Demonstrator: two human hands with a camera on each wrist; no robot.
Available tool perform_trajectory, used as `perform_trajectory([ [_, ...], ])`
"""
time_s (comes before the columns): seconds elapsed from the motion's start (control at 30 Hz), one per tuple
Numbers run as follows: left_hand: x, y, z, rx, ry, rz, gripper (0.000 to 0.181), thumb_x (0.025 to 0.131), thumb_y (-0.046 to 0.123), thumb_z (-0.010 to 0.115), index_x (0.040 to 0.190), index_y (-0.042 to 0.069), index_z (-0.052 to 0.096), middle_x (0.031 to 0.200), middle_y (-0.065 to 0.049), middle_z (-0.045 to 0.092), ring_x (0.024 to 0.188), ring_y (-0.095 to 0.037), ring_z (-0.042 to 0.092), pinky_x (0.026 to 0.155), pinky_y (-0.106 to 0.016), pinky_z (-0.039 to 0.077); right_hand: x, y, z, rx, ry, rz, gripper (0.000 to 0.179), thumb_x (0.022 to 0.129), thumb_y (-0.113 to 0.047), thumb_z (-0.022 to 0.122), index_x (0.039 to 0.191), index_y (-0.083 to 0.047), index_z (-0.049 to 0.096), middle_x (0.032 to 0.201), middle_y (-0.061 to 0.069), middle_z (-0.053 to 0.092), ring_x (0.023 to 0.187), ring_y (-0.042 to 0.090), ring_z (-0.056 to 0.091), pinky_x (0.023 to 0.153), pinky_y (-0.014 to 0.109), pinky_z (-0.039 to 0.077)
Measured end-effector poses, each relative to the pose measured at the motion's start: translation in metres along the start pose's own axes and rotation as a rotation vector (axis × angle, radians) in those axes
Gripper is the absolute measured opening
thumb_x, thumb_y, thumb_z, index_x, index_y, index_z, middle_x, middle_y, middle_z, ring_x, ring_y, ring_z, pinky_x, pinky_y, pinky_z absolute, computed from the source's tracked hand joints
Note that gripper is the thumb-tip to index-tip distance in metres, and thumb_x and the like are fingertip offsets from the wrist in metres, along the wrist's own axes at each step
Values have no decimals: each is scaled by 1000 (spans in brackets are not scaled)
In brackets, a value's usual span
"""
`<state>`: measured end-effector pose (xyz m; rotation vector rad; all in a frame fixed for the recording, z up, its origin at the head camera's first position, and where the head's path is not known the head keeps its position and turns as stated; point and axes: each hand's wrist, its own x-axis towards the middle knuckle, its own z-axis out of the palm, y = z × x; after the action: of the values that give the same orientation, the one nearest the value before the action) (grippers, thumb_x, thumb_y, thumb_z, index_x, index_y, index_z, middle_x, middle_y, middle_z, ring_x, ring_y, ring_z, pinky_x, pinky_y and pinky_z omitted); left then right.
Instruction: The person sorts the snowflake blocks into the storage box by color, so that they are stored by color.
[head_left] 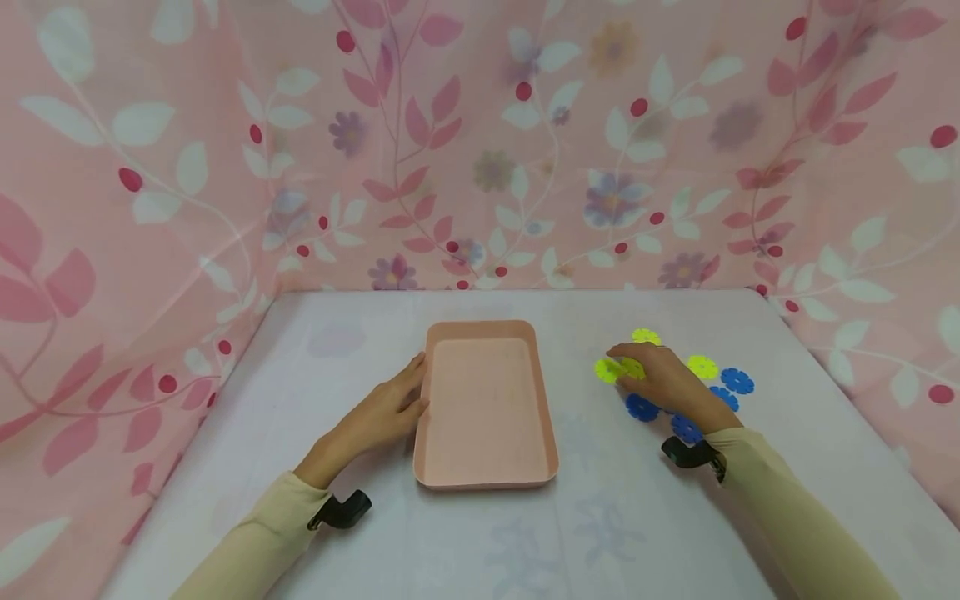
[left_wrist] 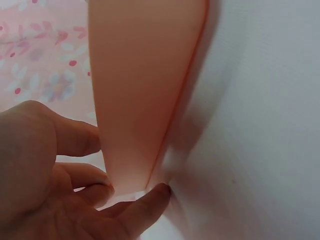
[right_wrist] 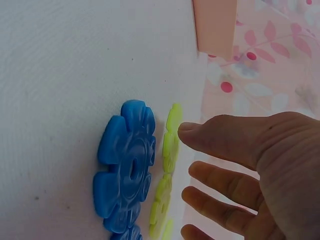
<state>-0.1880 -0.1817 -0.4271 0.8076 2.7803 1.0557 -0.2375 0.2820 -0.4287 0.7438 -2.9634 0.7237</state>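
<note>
A shallow pink rectangular tray (head_left: pixel 487 408) lies on the table, and my left hand (head_left: pixel 371 421) rests its fingertips against the tray's left side. Seen from the left wrist, relaxed fingers (left_wrist: pixel 77 137) touch the tray's outer wall (left_wrist: pixel 142 100). Over to the right, my right hand (head_left: pixel 667 383) hovers above flower-shaped plastic discs, fingers loosely spread and holding nothing. Nearest its fingertips are yellow-green discs (head_left: pixel 607 372); a blue disc (head_left: pixel 642 407) lies below the hand. In the right wrist view, the thumb overlaps the edge of a yellow-green disc (right_wrist: pixel 171 135) beyond a blue disc (right_wrist: pixel 122 170).
More discs lie around the right hand: a yellow-green one (head_left: pixel 702 367) and blue ones (head_left: pixel 737 381) beside the wrist. The white-covered table (head_left: pixel 360 533) ends at a pink floral curtain (head_left: pixel 480 167) at the back and sides. Each wrist wears a black camera mount (head_left: pixel 341 510).
</note>
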Motion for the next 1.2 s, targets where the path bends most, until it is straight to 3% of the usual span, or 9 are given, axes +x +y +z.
perform_trajectory([
  [0.2,-1,3,-2,17,-15,-37,66,104,8,56,157,-14,23,167,-26,17,151,-39,23,120,-55,24,7,-3,0,19,-55,22,47,91,-4,78,136,3,65,130,21,67,122,45,59,102,63,47],
  [0.5,0,0,-2,16,3,9,67,102,6,58,157,-14,25,166,-27,20,151,-41,25,119,-57,26,10,-5,0,5,-106,70,49,92,-7,79,138,2,64,134,22,66,127,45,56,104,63,45],
  [0.83,0,0,-2,30,-12,19,67,103,7,58,157,-14,24,166,-29,19,150,-42,26,118,-58,28,9,-2,3,2,-99,102,47,91,-13,80,136,-5,68,133,18,65,128,42,55,105,62,45],
  [1.07,1,2,-3,5,-15,11,67,104,7,56,158,-12,23,167,-27,17,151,-41,23,118,-58,26,12,-1,2,-13,-54,31,42,87,-10,83,126,-1,72,119,14,63,110,34,61,95,53,55],
  [1.2,3,2,-2,-2,-28,6,68,103,7,57,159,-11,23,167,-26,16,152,-40,22,119,-57,26,11,0,1,15,-41,31,40,86,-6,85,123,3,72,116,14,64,103,32,62,91,49,57],
])
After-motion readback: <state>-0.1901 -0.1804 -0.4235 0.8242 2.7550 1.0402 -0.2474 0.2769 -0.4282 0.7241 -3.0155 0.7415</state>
